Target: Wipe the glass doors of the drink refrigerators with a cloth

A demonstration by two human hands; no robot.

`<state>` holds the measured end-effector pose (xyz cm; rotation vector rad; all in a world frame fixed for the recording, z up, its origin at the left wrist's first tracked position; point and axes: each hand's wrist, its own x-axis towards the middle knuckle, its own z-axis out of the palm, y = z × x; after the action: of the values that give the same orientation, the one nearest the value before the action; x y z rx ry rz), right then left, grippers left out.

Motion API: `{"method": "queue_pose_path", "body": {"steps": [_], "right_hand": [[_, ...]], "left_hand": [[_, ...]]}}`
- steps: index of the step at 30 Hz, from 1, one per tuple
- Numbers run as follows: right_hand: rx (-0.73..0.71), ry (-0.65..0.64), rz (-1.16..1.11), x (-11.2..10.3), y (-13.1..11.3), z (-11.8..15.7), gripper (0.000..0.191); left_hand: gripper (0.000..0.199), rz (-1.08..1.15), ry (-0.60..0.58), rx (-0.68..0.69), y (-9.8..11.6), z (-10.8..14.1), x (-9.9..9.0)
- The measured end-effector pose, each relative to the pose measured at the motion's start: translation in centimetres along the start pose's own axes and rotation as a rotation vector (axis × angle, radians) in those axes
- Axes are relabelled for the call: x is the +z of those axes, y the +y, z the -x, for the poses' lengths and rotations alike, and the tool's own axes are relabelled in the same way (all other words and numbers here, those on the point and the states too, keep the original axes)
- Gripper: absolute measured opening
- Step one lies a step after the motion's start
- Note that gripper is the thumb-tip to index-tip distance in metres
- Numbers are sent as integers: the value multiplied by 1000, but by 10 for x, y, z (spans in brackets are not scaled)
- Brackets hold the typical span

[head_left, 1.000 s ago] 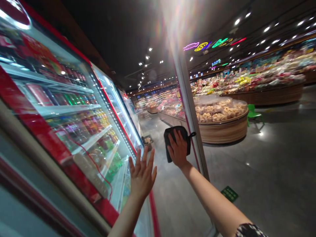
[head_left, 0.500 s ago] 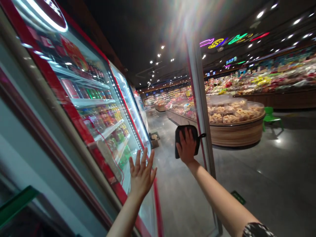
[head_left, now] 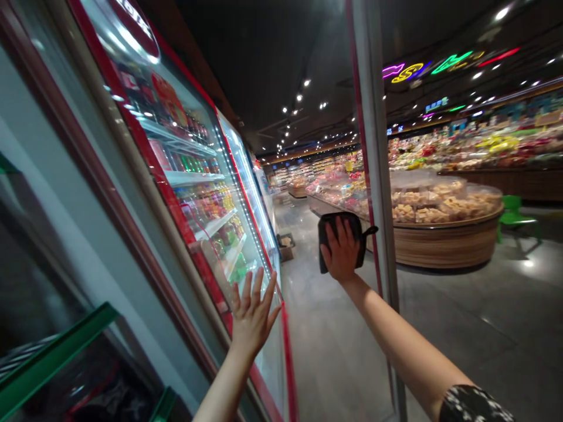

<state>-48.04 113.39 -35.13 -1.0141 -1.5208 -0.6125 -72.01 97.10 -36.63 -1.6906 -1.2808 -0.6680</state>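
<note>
A black square pad [head_left: 324, 240] with a small loop at its right corner lies against the clear glass door [head_left: 314, 351]. My right hand [head_left: 343, 249] rests flat on the pad, holding it to the glass, close to the door's grey and red upright frame [head_left: 373, 146]. Lower and to the left, my left hand [head_left: 253, 313] is raised with its fingers spread and nothing in it. Its palm faces the glass; whether it touches cannot be told. Behind it stands a lit red-framed drinks fridge [head_left: 206, 181] with bottles and cans on white shelves.
Green shelf edges [head_left: 57, 351] are at the lower left, beside the pale cabinet side [head_left: 88, 205]. Through the glass are a rounded wooden display counter [head_left: 444, 246] of packed food, a green chair [head_left: 512, 214] and a box [head_left: 287, 246] on the grey floor [head_left: 466, 351].
The view has turned a little left, so the fridge, door frame and counter appear further right. My right hand and the pad appear slightly higher and further right. My left hand stays spread.
</note>
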Motion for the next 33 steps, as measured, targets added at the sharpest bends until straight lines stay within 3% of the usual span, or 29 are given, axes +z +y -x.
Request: {"method": "queue_pose_path", "body": {"steps": [2, 4, 7, 8, 10, 12, 15, 17, 19, 21, 23, 25, 27, 29, 31, 33], "right_hand": [[-107, -87, -12, 0, -27, 10, 58], [-288, -216, -46, -3, -28, 43, 53], [-591, -374, -135, -11, 17, 92, 47], [-620, -396, -143, -13, 38, 98, 46], [-562, -371, -117, -15, 69, 92, 42], [-383, -271, -62, -12, 75, 63, 41], [-94, -93, -8, -3, 29, 18, 51], [-58, -65, -25, 2, -15, 10, 56], [-190, -108, -65, 3, -45, 26, 56], [-446, -171, -123, 1, -47, 57, 53], [-695, -210, -187, -4, -22, 86, 49], [-790, -225, -216, -7, 11, 99, 45], [-706, -206, -191, -7, 31, 89, 43], [-493, -137, -141, -4, 23, 64, 45], [-270, -60, -111, 0, -11, 37, 52], [-164, -39, -122, 4, -54, 22, 58]], "left_hand": [[92, 7, -20, -10, 1, 0, 1], [91, 2, -33, -4, 0, 0, 1], [89, -19, -37, 12, -6, 4, -1], [89, -25, -36, 10, -8, 6, -2], [88, -36, -32, 0, -12, 11, -5], [87, -50, -28, -13, -14, 16, -7], [86, -86, -36, -37, -12, 22, -10], [88, -108, -57, -42, -12, 25, -12], [90, -123, -83, -29, -13, 29, -14], [92, -133, -104, -18, -17, 34, -17], [91, -143, -115, -28, -22, 39, -20], [91, -153, -121, -41, -26, 46, -23], [91, -162, -129, -52, -29, 54, -26], [92, -173, -143, -73, -30, 60, -29], [92, -189, -157, -108, -28, 65, -31], [93, -205, -167, -136, -26, 67, -33]]}}
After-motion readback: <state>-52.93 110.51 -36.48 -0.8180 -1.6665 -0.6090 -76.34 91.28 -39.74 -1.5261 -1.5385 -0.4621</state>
